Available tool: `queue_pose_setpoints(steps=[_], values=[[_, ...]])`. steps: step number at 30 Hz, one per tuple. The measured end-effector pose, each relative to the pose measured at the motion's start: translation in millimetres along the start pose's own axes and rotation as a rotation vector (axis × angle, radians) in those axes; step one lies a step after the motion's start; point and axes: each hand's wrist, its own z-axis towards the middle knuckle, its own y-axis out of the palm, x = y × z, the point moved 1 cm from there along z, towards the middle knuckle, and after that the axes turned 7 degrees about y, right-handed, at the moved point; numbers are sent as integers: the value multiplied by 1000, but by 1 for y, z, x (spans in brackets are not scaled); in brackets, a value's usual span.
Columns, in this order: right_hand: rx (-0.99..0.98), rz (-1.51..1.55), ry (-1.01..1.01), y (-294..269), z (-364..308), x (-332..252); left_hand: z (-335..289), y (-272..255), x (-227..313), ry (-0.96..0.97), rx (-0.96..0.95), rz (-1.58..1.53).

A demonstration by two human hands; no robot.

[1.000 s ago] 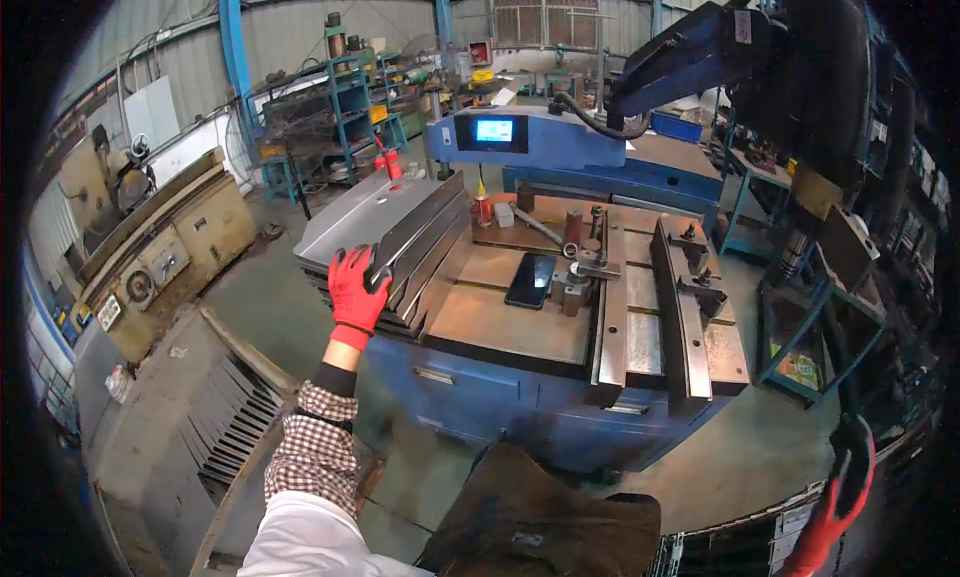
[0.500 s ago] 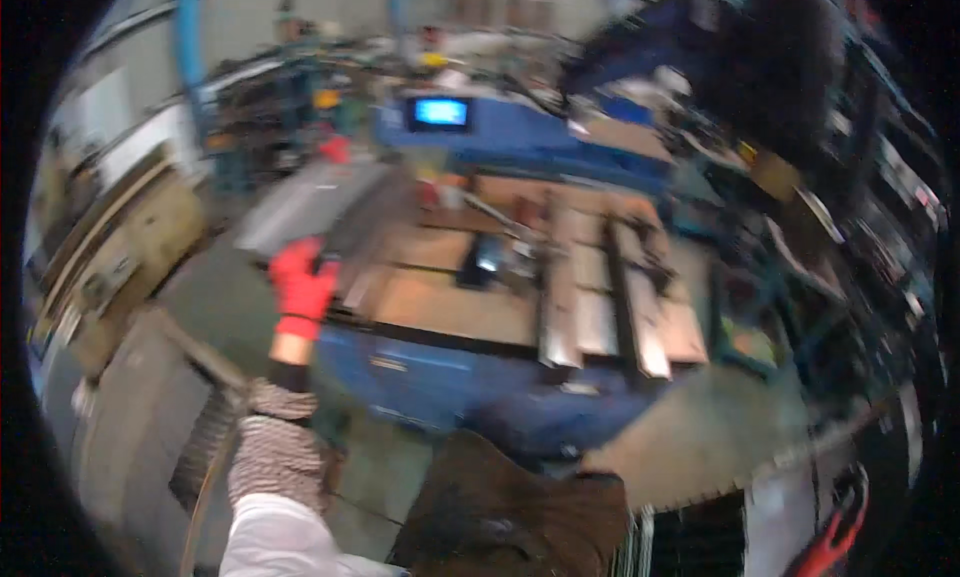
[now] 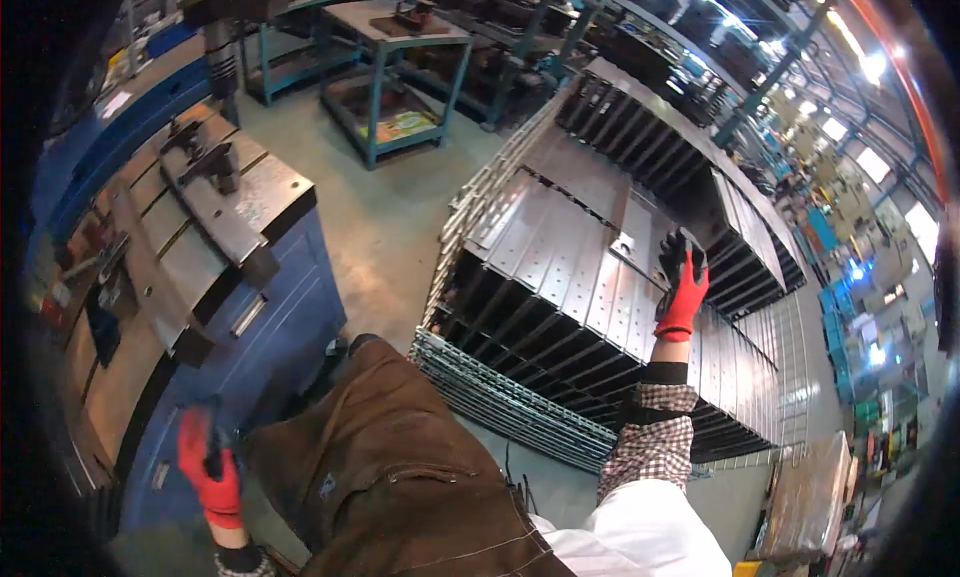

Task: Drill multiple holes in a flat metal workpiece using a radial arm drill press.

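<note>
My right hand (image 3: 684,289), in a red glove with black fingers, reaches over a stack of bent grey metal panels (image 3: 545,242) in a wire cage. Its fingers are apart and lie at or just above the panels; I cannot tell whether they touch. Close to them a narrow metal strip with a holed end (image 3: 622,241) rests on the stack. Low at the left, my left hand (image 3: 210,469), gloved in the same way, hangs beside the blue machine base (image 3: 235,367). Motion smears its fingers.
At the left is a machine bed (image 3: 275,192) carrying long metal bars (image 3: 215,212). A blue-green trolley (image 3: 372,127) stands beyond the floor gap. The wire cage rim (image 3: 515,432) borders the panels. A wrapped pallet load (image 3: 805,497) is at lower right.
The view has swung right from the machine bed to the caged panels. My left hand has come off the grey metal piece there and dropped low; my right hand has reached over the stack.
</note>
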Motion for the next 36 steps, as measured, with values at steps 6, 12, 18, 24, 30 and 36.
queue_pose_setpoints(steps=[6, 12, 18, 24, 30, 36], values=[[389, -144, -187, -147, 59, 55, 43, 91, 70, 16, -279, -256], [610, -740, 141, -252, 123, 101, 63, 138, 65, 21, -374, -351], [295, -916, 119, -163, 167, 140, 105, 169, 95, 24, -489, -335], [69, -1198, 299, -64, 240, 193, 140, 232, 124, 116, -582, -403], [81, -1561, 462, -15, 241, 227, 135, 230, 124, 38, -588, -373], [211, -1407, 285, -30, 244, 234, 117, 234, 100, -4, -592, -408]])
